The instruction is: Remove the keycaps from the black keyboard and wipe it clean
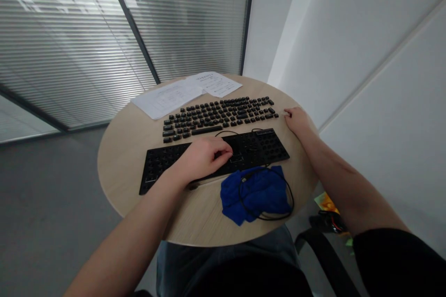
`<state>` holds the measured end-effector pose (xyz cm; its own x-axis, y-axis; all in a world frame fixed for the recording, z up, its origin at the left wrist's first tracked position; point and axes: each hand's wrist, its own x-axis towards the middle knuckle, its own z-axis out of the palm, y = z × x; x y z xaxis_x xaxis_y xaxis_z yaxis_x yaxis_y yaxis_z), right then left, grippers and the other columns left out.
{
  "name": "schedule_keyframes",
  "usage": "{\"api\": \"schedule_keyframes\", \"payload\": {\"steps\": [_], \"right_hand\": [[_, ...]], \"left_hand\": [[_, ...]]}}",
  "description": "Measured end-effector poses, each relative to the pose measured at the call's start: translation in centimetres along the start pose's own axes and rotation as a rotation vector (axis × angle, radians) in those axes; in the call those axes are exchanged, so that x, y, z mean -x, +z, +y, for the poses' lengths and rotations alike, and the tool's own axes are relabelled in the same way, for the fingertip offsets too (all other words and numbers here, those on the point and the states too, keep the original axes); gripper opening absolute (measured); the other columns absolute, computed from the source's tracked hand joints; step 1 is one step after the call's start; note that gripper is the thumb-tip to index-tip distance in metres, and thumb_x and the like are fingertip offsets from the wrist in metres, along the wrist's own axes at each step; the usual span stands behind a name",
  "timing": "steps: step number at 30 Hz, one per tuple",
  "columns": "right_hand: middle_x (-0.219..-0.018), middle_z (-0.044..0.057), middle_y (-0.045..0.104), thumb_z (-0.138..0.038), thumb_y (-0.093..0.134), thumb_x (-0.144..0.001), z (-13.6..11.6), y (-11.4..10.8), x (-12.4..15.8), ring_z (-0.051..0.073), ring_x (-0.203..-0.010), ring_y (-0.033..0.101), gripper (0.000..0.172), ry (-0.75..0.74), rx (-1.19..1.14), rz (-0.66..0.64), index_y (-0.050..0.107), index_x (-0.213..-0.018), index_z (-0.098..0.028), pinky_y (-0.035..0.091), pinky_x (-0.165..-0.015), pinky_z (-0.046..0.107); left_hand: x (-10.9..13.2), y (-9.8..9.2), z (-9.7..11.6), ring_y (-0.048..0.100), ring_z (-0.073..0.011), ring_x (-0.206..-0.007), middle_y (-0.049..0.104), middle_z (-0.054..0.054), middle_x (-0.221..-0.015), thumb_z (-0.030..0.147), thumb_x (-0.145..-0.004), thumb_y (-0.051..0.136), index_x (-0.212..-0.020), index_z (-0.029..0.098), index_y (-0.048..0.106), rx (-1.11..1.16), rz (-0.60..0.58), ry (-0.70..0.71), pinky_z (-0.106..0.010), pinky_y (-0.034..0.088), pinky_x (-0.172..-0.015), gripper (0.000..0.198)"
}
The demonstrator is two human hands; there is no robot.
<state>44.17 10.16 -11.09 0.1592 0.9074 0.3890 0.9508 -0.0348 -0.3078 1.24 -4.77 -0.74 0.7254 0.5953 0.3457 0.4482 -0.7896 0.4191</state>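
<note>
A black keyboard base (258,144), stripped of its keycaps, lies slanted across the round table. My left hand (205,155) rests over its middle, thumb and fingertips pinched together just above the board; whatever they may hold is too small to make out. Loose black keycaps (240,116) are laid out in rows behind the base, with the long spacebar (206,130) at the front of them. At the table's right side, my right hand (298,121) lies with curled fingers beside the end of these rows. Something small and pale shows at its fingertips, too blurred to name.
A blue cloth (254,195) with a looped black cable (291,195) on it lies at the front of the table (121,162). Printed sheets (174,97) lie at the back. A thin stick-like tool (205,183) lies before the base. A wall (362,55) stands to the right.
</note>
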Motion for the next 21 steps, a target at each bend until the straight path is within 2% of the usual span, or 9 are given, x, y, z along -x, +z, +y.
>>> {"api": "schedule_keyframes", "payload": {"steps": [4, 7, 11, 13, 14, 15, 17, 19, 21], "right_hand": [[-0.115, 0.02, 0.076, -0.017, 0.057, -0.085, -0.8, -0.4, 0.3, 0.034, -0.115, 0.066, 0.04, -0.048, -0.039, 0.068, 0.079, -0.119, -0.012, 0.05, -0.109, 0.05], [-0.117, 0.02, 0.075, -0.017, 0.055, -0.087, -1.6, -1.8, 0.6, 0.034, -0.117, 0.064, 0.038, -0.073, -0.067, 0.188, 0.078, -0.116, -0.012, 0.048, -0.111, 0.052], [-0.117, 0.016, 0.074, -0.02, 0.046, -0.098, -3.9, -6.2, 2.8, 0.032, -0.12, 0.064, 0.034, -0.101, -0.104, 0.407, 0.077, -0.113, -0.017, 0.045, -0.112, 0.055], [-0.103, 0.012, 0.078, -0.022, 0.054, -0.099, -5.9, -9.1, 5.6, 0.029, -0.105, 0.07, 0.025, -0.308, -0.216, 0.521, 0.078, -0.103, -0.021, 0.052, -0.103, 0.051], [-0.098, 0.009, 0.079, -0.022, 0.056, -0.099, -7.1, -10.5, 7.4, 0.027, -0.098, 0.072, 0.023, -0.441, -0.275, 0.479, 0.079, -0.102, -0.022, 0.055, -0.097, 0.047], [-0.096, 0.008, 0.079, -0.019, 0.056, -0.1, -8.4, -11.8, 9.4, 0.024, -0.094, 0.073, 0.023, -0.565, -0.328, 0.378, 0.079, -0.104, -0.023, 0.057, -0.092, 0.042], [-0.096, 0.006, 0.08, -0.015, 0.056, -0.101, -11.2, -13.8, 13.9, 0.02, -0.087, 0.074, 0.026, -0.758, -0.418, 0.115, 0.078, -0.11, -0.024, 0.058, -0.082, 0.034], [-0.098, 0.006, 0.079, -0.016, 0.057, -0.102, -13.8, -14.7, 18.0, 0.018, -0.087, 0.074, 0.025, -0.87, -0.447, -0.152, 0.077, -0.116, -0.022, 0.058, -0.077, 0.031], [-0.103, 0.007, 0.08, -0.023, 0.062, -0.103, -15.8, -14.8, 21.3, 0.021, -0.09, 0.073, 0.02, -0.917, -0.343, -0.32, 0.077, -0.116, -0.021, 0.059, -0.083, 0.036]], "left_hand": [[0.2, -0.4, 1.3, 0.072, -0.0195, -0.087, 0.077, -0.006, -0.095, 0.02, -0.101, 0.061, -0.099, 0.017, 0.078, -0.094, -0.084, 0.015, -0.031, 0.053, -0.08, 0.018], [0.5, -0.5, 2.9, 0.073, -0.0196, -0.088, 0.077, -0.004, -0.098, 0.02, -0.1, 0.064, -0.103, 0.02, 0.079, -0.164, -0.199, 0.017, -0.03, 0.054, -0.078, 0.015], [1.6, -0.6, 4.8, 0.073, -0.0212, -0.088, 0.075, -0.003, -0.093, 0.02, -0.099, 0.068, -0.101, 0.02, 0.079, -0.258, -0.334, -0.043, -0.03, 0.056, -0.076, 0.012], [2.6, -0.6, 5.3, 0.074, -0.0225, -0.088, 0.075, -0.004, -0.094, 0.02, -0.099, 0.068, -0.1, 0.02, 0.079, -0.298, -0.369, -0.11, -0.032, 0.058, -0.077, 0.011], [3.1, -0.6, 5.4, 0.074, -0.0233, -0.09, 0.075, -0.004, -0.096, 0.02, -0.099, 0.067, -0.103, 0.02, 0.079, -0.304, -0.377, -0.141, -0.033, 0.059, -0.078, 0.012], [3.7, -0.5, 5.5, 0.075, -0.024, -0.091, 0.076, -0.004, -0.097, 0.02, -0.1, 0.066, -0.105, 0.02, 0.079, -0.306, -0.377, -0.171, -0.035, 0.06, -0.08, 0.014], [4.7, -0.1, 5.4, 0.075, -0.0251, -0.094, 0.076, -0.004, -0.1, 0.02, -0.101, 0.065, -0.11, 0.022, 0.079, -0.298, -0.362, -0.223, -0.037, 0.061, -0.081, 0.016], [5.5, 0.5, 5.2, 0.076, -0.0256, -0.094, 0.076, -0.004, -0.101, 0.021, -0.101, 0.066, -0.113, 0.023, 0.079, -0.289, -0.33, -0.263, -0.038, 0.062, -0.081, 0.018], [6.3, 1.2, 5.2, 0.076, -0.0255, -0.095, 0.076, -0.005, -0.105, 0.02, -0.1, 0.067, -0.118, 0.024, 0.078, -0.274, -0.278, -0.287, -0.038, 0.063, -0.082, 0.022]]}}
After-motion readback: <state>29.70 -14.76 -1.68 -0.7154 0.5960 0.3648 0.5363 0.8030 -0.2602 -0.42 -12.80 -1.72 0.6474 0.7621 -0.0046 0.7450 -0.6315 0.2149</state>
